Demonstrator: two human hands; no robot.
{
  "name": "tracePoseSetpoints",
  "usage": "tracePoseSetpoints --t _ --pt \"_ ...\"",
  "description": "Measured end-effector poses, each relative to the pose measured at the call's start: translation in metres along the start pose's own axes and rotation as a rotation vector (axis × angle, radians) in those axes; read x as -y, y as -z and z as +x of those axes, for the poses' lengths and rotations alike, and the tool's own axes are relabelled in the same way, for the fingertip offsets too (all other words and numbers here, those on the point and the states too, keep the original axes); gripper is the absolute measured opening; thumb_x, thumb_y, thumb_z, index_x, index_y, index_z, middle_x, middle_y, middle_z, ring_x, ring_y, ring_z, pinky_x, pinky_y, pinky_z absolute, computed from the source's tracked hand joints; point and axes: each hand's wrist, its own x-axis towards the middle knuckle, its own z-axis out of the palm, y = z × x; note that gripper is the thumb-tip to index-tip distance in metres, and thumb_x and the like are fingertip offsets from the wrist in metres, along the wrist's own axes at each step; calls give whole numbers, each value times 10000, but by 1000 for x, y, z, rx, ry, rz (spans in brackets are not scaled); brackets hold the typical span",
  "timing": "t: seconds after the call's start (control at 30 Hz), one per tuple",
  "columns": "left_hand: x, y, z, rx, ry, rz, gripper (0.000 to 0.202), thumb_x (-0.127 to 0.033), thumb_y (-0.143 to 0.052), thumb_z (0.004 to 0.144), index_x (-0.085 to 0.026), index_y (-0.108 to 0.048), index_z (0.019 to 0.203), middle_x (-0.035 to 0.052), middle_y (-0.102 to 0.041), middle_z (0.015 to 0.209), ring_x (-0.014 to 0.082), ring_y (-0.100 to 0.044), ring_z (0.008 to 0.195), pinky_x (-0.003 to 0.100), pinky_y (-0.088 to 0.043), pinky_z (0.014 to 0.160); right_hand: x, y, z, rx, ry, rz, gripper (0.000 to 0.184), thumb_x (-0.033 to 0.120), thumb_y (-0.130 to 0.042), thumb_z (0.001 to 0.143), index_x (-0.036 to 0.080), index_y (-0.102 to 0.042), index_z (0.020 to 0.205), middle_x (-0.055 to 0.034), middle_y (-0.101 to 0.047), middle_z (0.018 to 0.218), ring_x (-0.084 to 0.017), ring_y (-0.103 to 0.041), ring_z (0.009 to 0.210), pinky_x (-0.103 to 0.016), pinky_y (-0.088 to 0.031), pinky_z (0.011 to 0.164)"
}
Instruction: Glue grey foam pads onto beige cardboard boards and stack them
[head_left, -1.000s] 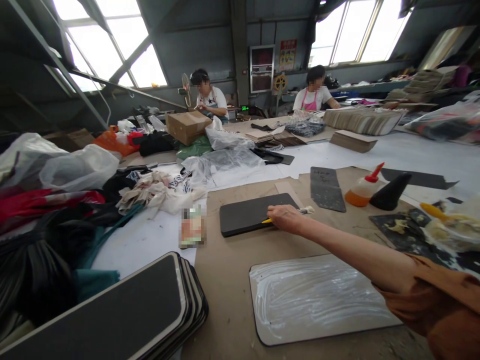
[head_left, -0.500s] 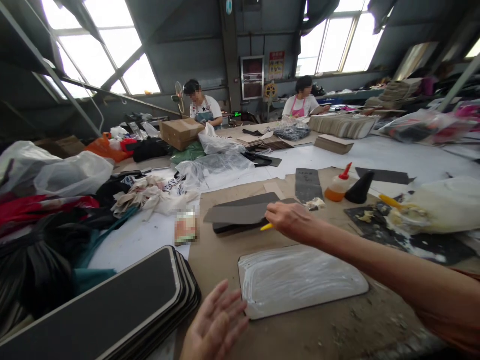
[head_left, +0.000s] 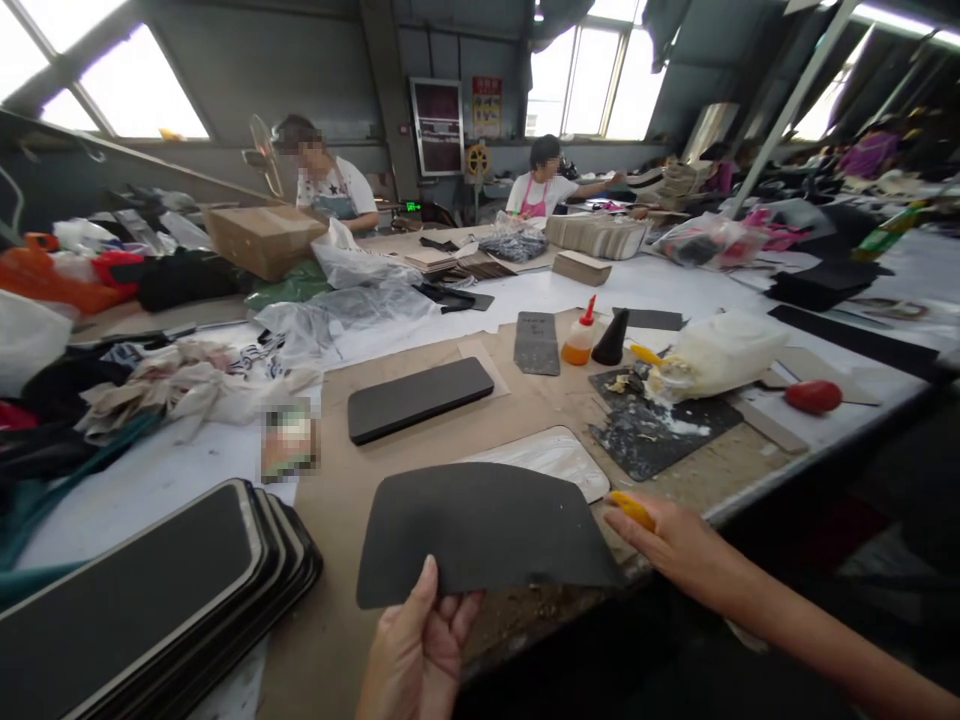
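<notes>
My left hand (head_left: 424,640) grips the near edge of a thin dark grey sheet (head_left: 480,525), thumb on top and fingers underneath. The sheet is raised and partly hides a light panel (head_left: 566,455) smeared with white paste. Just off the sheet's right end, my right hand (head_left: 664,545) is closed around a yellow handle (head_left: 634,510); the tool's working end cannot be made out. Beyond the panel lies a stack of dark grey pieces (head_left: 420,400) with rounded corners. At the left stands a pile of black, pale-edged panels (head_left: 150,600).
A tipped white jug (head_left: 735,350) with paste at its mouth lies on a smeared dark board (head_left: 652,460). Near it stand a red-tipped bottle (head_left: 579,335) and a black cone (head_left: 612,340). Cloth scraps (head_left: 180,390) lie left. Two people work across the table.
My right hand has come back from the dark stack towards me and to the right. The sheet now lies over the pasted panel, and my left hand, previously open, has taken hold of it.
</notes>
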Motion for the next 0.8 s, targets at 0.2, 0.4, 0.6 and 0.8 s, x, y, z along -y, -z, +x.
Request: tracePoseSetpoints --t 0.2,0.4,0.6,0.8 --pt "15 6 -4 47 53 -33 422 -10 -468 839 -217 -532 1201 67 -732 894 195 -690 813 260 -587 681 -6 -2 -13 289 -593 565 440 600 -543 760 162 -528 734 54 -402 584 -23 -255 398 -126 -209 324" --pt "20 9 -6 51 71 -17 487 11 -463 834 -200 -477 1272 86 -724 923 213 -683 835 251 -591 646 -11 -11 -19 333 -704 762 417 546 -627 743 147 -534 818 65 -404 608 -9 -252 424 -84 -168 313" --pt "19 14 -5 11 115 -30 465 17 -478 822 -195 -520 1233 84 -730 887 221 -683 831 240 -592 644 -14 -14 -24 370 -809 813 407 526 -660 728 153 -504 775 78 -377 571 -4 -256 415 -81 -144 315" --pt "20 20 5 4 159 20 348 4 -484 820 -107 -559 1141 119 -728 869 237 -687 820 274 -599 660 -2 -4 -18 406 -689 1031 487 551 -736 625 167 -444 691 88 -340 558 -4 -225 425 -94 -132 338"
